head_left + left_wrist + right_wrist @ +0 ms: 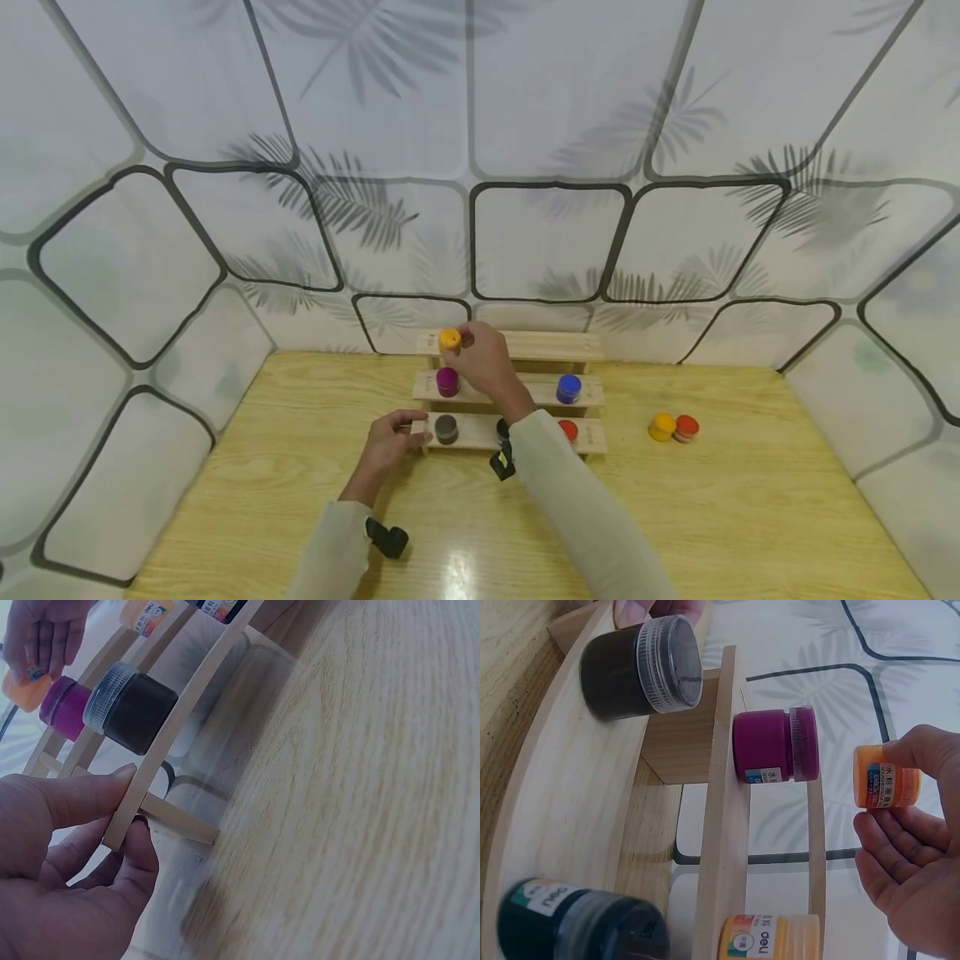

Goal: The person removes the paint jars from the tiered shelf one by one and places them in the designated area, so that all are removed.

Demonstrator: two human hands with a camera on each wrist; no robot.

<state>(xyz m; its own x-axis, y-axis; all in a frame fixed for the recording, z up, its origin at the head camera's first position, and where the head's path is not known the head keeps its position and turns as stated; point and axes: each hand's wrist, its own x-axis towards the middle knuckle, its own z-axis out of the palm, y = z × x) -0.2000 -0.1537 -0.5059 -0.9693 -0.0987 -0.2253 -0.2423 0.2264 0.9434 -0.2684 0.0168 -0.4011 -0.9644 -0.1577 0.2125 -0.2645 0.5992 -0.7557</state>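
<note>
My right hand [486, 360] pinches a small orange paint jar [885, 777] between thumb and fingers, at the left end of the top shelf. My left hand [392, 443] grips the left end of the bottom shelf of a three-tier wooden rack [480, 429], thumb above and fingers below. Beside that hand stands a dark grey paint jar [139, 709]. A purple jar [769, 746] sits on the middle shelf's left end. Also on that shelf are a yellow-orange jar [769, 937] and a blue jar [568, 388]. A dark jar [577, 922] and a red jar [567, 430] occupy the bottom shelf.
To the right of the rack, a yellow jar [662, 427] and another red jar [686, 428] stand side by side on the wood-grain table [750, 508]. A patterned wall covering [547, 242] rises behind and at both sides. My right forearm partly covers the rack in the head view.
</note>
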